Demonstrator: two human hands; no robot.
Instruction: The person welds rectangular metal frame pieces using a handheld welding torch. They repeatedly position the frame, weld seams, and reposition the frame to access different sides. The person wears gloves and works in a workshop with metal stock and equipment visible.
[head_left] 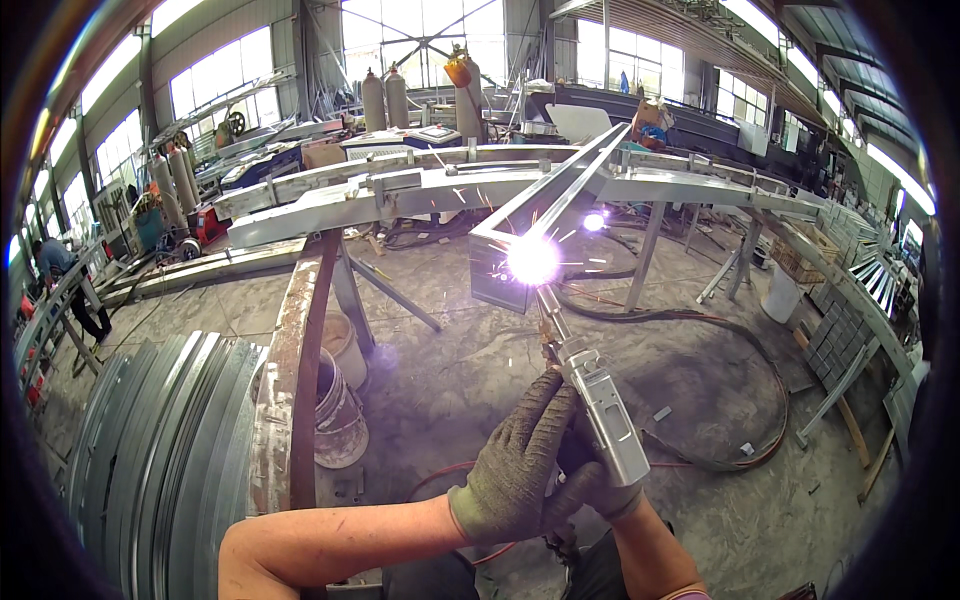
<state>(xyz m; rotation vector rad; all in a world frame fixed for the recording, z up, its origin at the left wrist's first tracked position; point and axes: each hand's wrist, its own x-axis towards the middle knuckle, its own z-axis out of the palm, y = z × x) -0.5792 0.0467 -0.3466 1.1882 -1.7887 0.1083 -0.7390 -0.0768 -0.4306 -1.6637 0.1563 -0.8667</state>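
My right hand (612, 500), in a dark work glove, grips a silver welding gun (608, 420) from below; the gun body hides most of its fingers. Against the gun's left side, my gloved left hand (515, 450) is closed round the grip, fingers pressed together and partly overlapping the right hand. The gun's nozzle points up and away into a bright white-violet glare with flying sparks. That glare sits at the near end of a square metal tube frame (503, 283), whose long bars run away to the upper right. The weld spot itself is washed out by the light.
Long metal beams (420, 195) on stands cross ahead. At left stand a rusty rail (285, 400), stacked metal profiles (160, 430) and a bucket (340, 425). Hoses (740, 340) curl over the floor at right. Another person (60, 265) bends at far left.
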